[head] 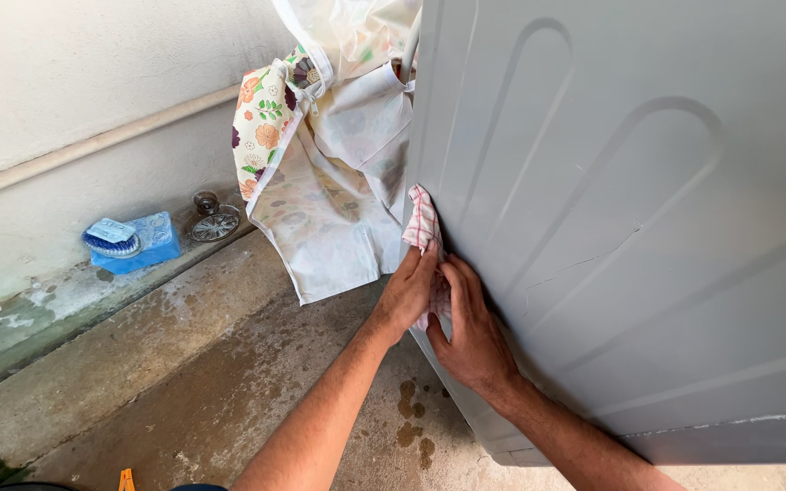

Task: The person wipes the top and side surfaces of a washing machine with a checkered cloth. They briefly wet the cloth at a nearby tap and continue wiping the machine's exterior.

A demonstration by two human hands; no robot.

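Left hand (408, 295) and right hand (473, 332) fingers closed on checked cloth (423, 227), pressed against ribbed grey metal panel (629, 209), floral cover (325, 182) beside, rough concrete floor (184, 382)

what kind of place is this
Probably an outdoor or utility washing area at a home. A large grey ribbed metal appliance panel stands on stained wet concrete floor, a blue scrub brush sits on a ledge, and both hands press a red-checked cloth to the panel.

A pale plaster wall (65, 82) carried a slanting pipe (102, 141). Below it, the stained concrete floor (184, 382) lay damp in daylight. A round drain cover (214, 223) sat by the wall.
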